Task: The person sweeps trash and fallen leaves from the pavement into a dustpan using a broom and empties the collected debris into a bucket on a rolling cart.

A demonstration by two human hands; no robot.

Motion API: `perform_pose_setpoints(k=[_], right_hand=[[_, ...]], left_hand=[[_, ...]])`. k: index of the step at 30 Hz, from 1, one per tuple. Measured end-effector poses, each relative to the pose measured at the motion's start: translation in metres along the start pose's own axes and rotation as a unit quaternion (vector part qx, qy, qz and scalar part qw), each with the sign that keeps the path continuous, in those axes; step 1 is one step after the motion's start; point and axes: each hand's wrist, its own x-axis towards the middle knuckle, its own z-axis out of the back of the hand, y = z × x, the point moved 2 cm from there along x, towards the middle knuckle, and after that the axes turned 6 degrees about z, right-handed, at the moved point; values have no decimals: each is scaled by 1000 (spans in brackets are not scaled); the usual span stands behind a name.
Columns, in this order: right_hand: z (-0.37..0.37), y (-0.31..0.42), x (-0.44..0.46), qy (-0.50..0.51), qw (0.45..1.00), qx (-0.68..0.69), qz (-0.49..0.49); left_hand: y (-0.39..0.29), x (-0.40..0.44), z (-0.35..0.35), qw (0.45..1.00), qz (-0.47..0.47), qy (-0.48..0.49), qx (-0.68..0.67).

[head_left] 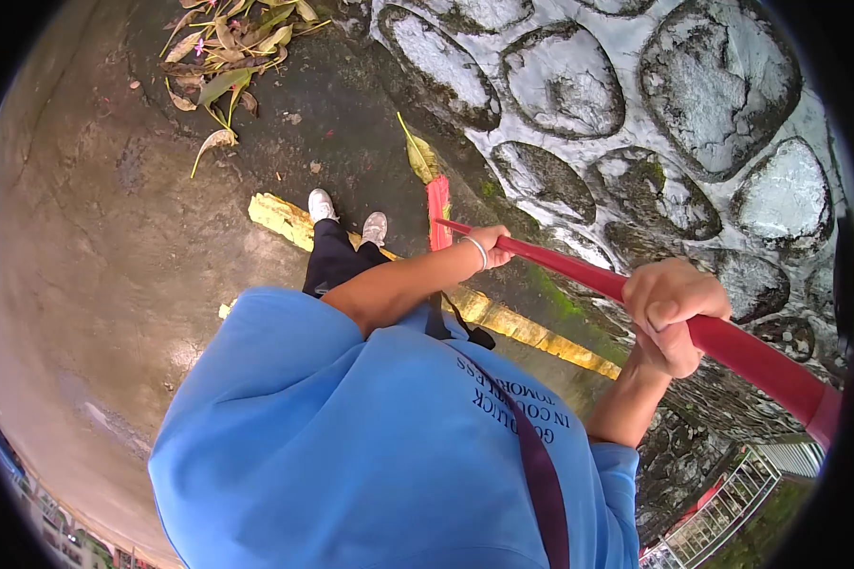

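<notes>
First inspector: State of the hands?

Second inspector: Both occupied. The left hand (489, 248), a pale bracelet (475, 248) at its wrist, is wrapped around the lower part of a long, smooth red pole (565, 270). The right hand (676, 313) grips the same pole higher up, nearer the camera.

First inspector: And at the pole's far end?

Second inspector: A narrow pinkish-red head (437, 213), down near the dark, damp concrete ground (142, 209). A single yellow-green leaf with a long stem (418, 156) lies at its tip, apparently touching; the overhead angle prevents certainty.

First inspector: Progress?

Second inspector: In my judgement, gathering is partly done. A loose heap of brown and green leaves (228, 47) lies together beyond the feet, to the left. The single leaf lies well apart from it, so at least that one remains outside. The heap itself sits on the ground, uncollected, and runs out of view at the top, so its full extent cannot be assessed.

First inspector: Surroundings?

Second inspector: A worn yellow-painted kerb strip (503, 318) runs beneath the left forearm. A whitened wall of large rounded stones (560, 81) stands along the right.
</notes>
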Motion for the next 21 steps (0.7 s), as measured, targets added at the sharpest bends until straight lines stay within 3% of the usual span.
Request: perform_pose_setpoints(k=[1,4,7,12,17,18,21], right_hand=[[-2,10,4,46,998,12,30],[-17,41,3,47,996,7,74],[-9,59,1,210,966,95,117],[14,76,0,24,990,-4,142],[-7,63,53,149,982,-47,102],[-13,50,67,211,970,12,117],[-17,16,104,114,982,53,141]], left_hand=[[-5,-5,-2,1000,2,5,-6],[-13,-42,-13,995,-95,16,-19],[-37,-85,-23,982,-189,22,14],[-84,-138,-50,958,-280,20,58],[-139,-112,-55,972,-201,90,86],[-151,-105,-50,979,-167,97,70],[-188,-109,-31,982,-157,77,66]])
